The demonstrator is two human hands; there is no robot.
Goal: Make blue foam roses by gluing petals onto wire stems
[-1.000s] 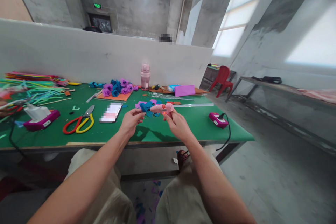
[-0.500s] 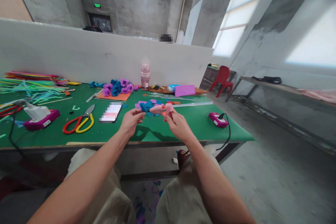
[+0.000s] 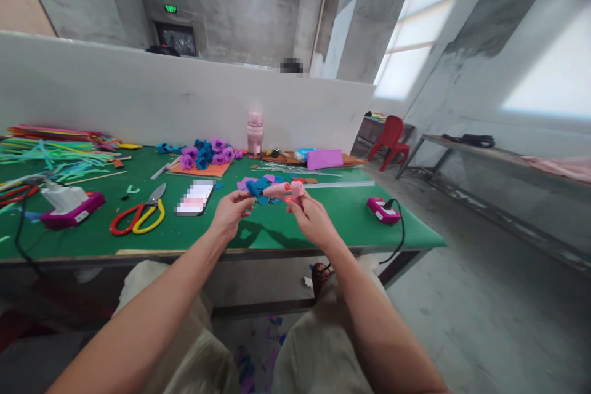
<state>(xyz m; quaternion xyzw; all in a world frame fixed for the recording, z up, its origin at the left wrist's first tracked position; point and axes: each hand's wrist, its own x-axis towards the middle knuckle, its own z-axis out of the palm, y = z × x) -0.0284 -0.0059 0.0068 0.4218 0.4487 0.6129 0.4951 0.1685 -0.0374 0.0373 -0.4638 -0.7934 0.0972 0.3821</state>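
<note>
My right hand (image 3: pixel 314 215) is closed around the handle of a pink hot glue gun (image 3: pixel 281 191), with a small red light glowing on it. A long clear glue stick (image 3: pixel 339 184) runs out behind the gun to the right. Between the fingers of my left hand (image 3: pixel 232 212) is a blue paper flower (image 3: pixel 253 187), pinched above the table. The gun's nozzle points left and meets the flower's edge; whether it touches cannot be made out. Blue and purple paper pieces (image 3: pixel 273 179) lie on the table behind them.
On the green table (image 3: pixel 277 234) are scissors (image 3: pixel 148 209), a phone (image 3: pixel 196 197), finished purple and blue flowers (image 3: pixel 203 154), a pink bottle (image 3: pixel 255 135), coloured strips (image 3: pixel 50 154) and two purple power sockets (image 3: pixel 385 210) (image 3: pixel 74 209). A white partition (image 3: pixel 184 95) stands behind.
The glue gun has turned very slightly in my right hand. Otherwise both hands and the flower stay nearly where they were.
</note>
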